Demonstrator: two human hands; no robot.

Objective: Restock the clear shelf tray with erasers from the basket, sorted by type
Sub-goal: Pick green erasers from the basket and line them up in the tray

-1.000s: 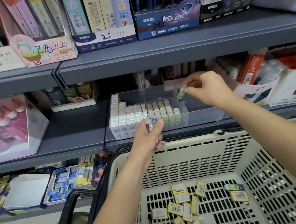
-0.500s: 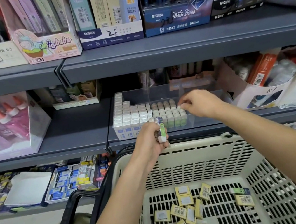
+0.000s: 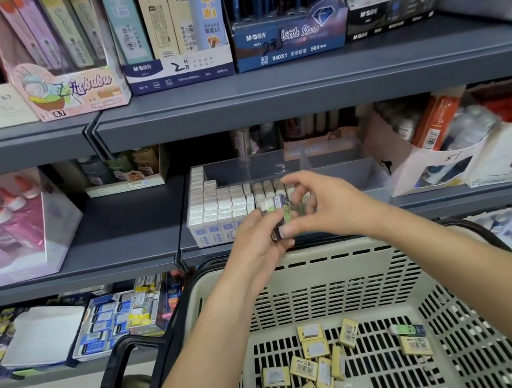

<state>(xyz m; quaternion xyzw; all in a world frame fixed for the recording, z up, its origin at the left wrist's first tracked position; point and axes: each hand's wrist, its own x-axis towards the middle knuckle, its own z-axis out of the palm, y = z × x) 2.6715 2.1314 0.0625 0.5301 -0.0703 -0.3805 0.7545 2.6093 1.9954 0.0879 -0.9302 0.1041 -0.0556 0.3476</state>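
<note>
**Green eraser gripped by both hands in front of tray**

Left of the fingers, on the middle shelf (image 3: 125,224), white erasers (image 3: 219,204) are seen stacked upright in the left compartment of the clear tray (image 3: 337,167); greenish-topped ones (image 3: 267,188) are ranked just beside them, partly hidden by the hands. The left hand (image 3: 257,244) is closed round the lower end of a green-sleeved eraser (image 3: 280,218), held upright at the tray's front edge. The right hand (image 3: 323,205) is curled over the same eraser, thumb at the bottom, fingers (image 3: 293,183) bent over the top. Right of the fingers the tray compartment is seen w/ bare floor. Below, approx. a dozen yellow erasers (image 3: 312,364) are scattered in the beige basket (image 3: 329,283), w/ one green eraser (image 3: 407,331) toward its right side.
</note>
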